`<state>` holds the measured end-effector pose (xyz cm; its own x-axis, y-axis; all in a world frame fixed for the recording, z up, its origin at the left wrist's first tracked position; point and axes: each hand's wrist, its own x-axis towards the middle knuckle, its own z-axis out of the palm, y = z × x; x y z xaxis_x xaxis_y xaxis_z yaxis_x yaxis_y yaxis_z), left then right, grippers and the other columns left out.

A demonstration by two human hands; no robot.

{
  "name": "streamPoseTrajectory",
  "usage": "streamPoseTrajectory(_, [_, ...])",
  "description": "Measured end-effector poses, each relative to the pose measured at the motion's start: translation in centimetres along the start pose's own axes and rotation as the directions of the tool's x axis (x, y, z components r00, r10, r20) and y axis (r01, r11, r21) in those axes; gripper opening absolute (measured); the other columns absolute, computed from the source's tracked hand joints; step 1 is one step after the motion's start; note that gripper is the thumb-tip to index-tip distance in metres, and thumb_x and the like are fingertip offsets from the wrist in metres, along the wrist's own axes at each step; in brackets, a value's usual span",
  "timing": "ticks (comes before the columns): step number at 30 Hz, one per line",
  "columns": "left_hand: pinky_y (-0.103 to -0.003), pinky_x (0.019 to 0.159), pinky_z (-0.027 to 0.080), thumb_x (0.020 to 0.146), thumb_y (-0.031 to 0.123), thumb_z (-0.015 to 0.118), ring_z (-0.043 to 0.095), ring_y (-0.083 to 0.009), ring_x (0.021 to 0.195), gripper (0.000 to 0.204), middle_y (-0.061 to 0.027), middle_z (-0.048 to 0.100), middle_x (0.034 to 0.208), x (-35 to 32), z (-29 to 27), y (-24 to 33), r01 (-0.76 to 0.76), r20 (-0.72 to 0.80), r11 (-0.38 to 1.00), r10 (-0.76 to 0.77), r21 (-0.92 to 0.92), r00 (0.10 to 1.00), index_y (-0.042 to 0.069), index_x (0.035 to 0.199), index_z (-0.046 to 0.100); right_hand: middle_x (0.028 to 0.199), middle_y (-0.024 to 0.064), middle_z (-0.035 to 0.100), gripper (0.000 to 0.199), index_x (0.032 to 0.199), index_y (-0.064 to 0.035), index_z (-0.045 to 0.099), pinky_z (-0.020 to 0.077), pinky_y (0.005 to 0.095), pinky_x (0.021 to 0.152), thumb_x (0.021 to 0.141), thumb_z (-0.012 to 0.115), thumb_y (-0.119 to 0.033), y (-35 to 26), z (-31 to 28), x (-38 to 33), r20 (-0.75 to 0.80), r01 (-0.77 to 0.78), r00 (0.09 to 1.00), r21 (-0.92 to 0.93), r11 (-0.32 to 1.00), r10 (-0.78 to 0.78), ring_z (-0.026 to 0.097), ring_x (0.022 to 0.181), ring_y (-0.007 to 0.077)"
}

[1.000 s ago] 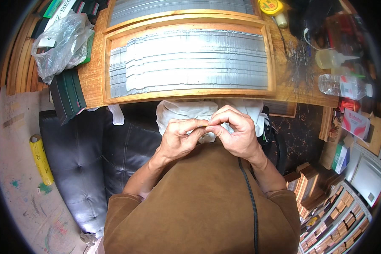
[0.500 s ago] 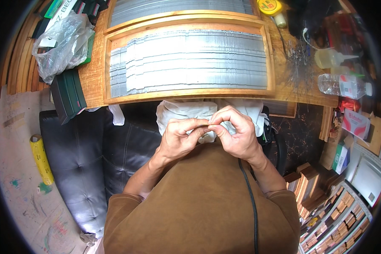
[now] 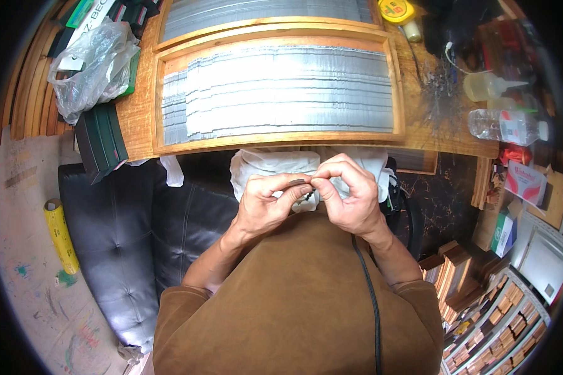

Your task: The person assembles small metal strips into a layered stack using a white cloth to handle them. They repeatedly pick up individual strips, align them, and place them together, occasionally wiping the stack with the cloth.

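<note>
In front of my chest my left hand (image 3: 266, 197) pinches a small thin dark strip (image 3: 297, 182) between thumb and index finger. Its exact kind does not show. My right hand (image 3: 351, 194) is closed in a pinch beside the strip's right end, fingertips nearly meeting those of the left; what sits in that pinch is too small to make out. Beyond both hands, on the table, lies a wooden tray (image 3: 275, 143) holding packed rows of thin silvery-grey strips (image 3: 288, 94). White cloth (image 3: 275, 164) shows behind my fingers.
A second wooden tray (image 3: 266, 30) stands farther back. To the left are a plastic bag (image 3: 94, 65) and a dark green box (image 3: 101, 142). At right: a yellow tape measure (image 3: 396, 9), a squeeze bottle (image 3: 481, 87), a clear bottle (image 3: 503, 127) and dark wire-like scraps (image 3: 443, 94).
The strip now shows more plainly on my left fingertips. My right fingertips have shifted slightly to the right. The trays stay where they were.
</note>
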<state>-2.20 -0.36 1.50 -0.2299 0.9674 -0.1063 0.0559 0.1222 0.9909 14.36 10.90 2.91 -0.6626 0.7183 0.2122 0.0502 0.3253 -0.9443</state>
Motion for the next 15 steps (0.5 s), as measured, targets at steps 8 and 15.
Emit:
streamPoseTrajectory(8, [-0.031,0.086,0.064,0.097,-0.002,0.072,0.08,-0.0205,0.093,0.01,-0.0156,0.082,0.097,0.8,0.2,-0.1,-0.038,-0.069,0.998,0.035,-0.046,0.997,-0.007,0.105,0.077,0.086,0.0018,0.072,0.013,0.104,0.0022,0.076,0.0508,0.022,0.069,0.1,0.073,-0.01,-1.7,-16.8,7.5,-0.324,-0.232,0.927,-0.094,0.968,0.191,0.061,0.074,0.0061])
streamPoseTrajectory(15, [-0.032,0.086,0.064,0.098,-0.004,0.071,0.079,-0.0204,0.094,0.011,-0.0157,0.081,0.099,1.6,0.2,1.4,-0.045,-0.022,0.998,0.044,-0.048,0.999,-0.007,0.107,0.076,0.089,0.0016,0.074,0.011,0.104,0.0022,0.077,0.0534,0.0231,0.07,0.098,0.076,-0.008,-3.7,-13.7,6.6,-0.23,-0.172,0.964,-0.155,0.973,0.134,0.064,0.078,0.0069])
